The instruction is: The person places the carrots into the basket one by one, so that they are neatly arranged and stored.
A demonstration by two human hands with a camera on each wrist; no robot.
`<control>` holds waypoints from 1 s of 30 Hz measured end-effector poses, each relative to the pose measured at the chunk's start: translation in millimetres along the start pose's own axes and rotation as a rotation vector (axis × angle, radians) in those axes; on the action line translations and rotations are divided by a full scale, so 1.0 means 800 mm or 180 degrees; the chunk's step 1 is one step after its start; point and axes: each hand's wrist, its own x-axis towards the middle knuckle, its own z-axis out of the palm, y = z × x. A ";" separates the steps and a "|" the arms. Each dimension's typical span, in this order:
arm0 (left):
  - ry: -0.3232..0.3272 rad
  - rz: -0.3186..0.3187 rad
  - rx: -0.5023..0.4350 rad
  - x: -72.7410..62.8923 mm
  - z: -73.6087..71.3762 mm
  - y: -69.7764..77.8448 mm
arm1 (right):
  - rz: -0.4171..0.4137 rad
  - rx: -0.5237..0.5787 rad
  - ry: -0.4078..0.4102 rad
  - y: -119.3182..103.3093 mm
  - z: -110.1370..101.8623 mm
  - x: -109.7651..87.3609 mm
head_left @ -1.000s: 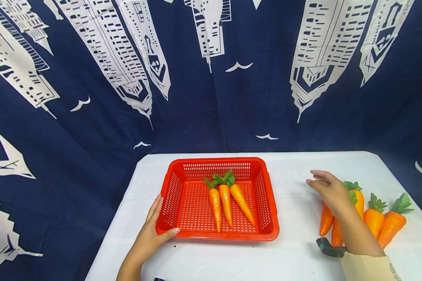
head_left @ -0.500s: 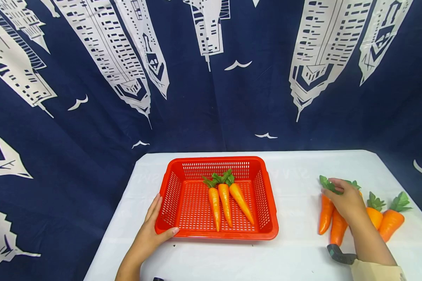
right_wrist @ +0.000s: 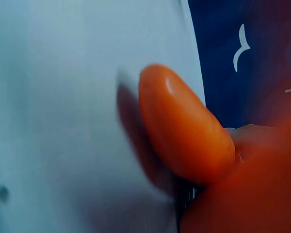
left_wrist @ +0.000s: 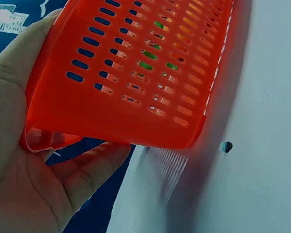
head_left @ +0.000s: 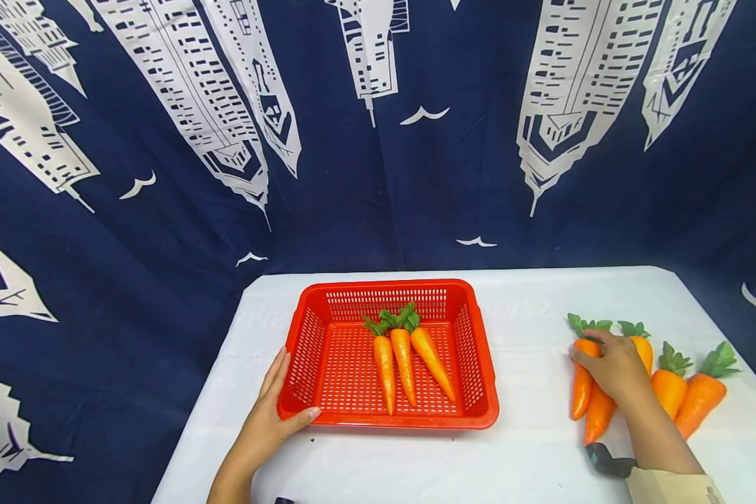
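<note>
In the head view, my left hand (head_left: pixel 261 423) rests against the near left corner of a red plastic basket (head_left: pixel 409 422). Its straight fingers lie along the left side and its thumb reaches over the front rim. Three slim carrots (head_left: pixel 403 364) with green tops lie in the basket. On the right, my right hand (head_left: pixel 617 367) grips the upper end of the leftmost thick carrot (head_left: pixel 582 388), thumb on its left side. That carrot's rounded end (right_wrist: pixel 179 126) fills the middle of the right wrist view, with part of a finger (right_wrist: pixel 254 137) behind it.
Beside the gripped carrot lies another thick carrot (head_left: pixel 600 416), partly under the hand. More carrots (head_left: pixel 699 402) lie further right on the white table (head_left: pixel 529 399). A dark blue printed cloth (head_left: pixel 378 210) hangs behind. A black device (head_left: pixel 607 462) sits at the right wrist.
My right hand has come down onto the leftmost thick carrot, from hovering over the pile to gripping its upper end. The left hand and basket keep their place.
</note>
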 end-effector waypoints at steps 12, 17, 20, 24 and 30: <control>0.0009 0.0047 -0.0015 -0.001 0.000 0.001 | 0.0110 0.0154 0.0026 -0.004 -0.003 0.001; 0.0002 0.0024 -0.0027 0.000 0.000 0.000 | 0.0088 0.0242 0.0072 -0.012 -0.009 -0.001; -0.0008 0.0015 -0.0038 0.000 0.000 0.000 | 0.0105 0.0279 0.0136 -0.018 -0.013 -0.002; -0.0001 0.0018 -0.0040 0.001 0.000 -0.001 | 0.0153 0.0361 0.0181 -0.027 -0.018 -0.002; 0.0000 0.0003 -0.0051 0.001 0.000 -0.002 | 0.0161 0.0421 0.0170 -0.046 -0.025 -0.003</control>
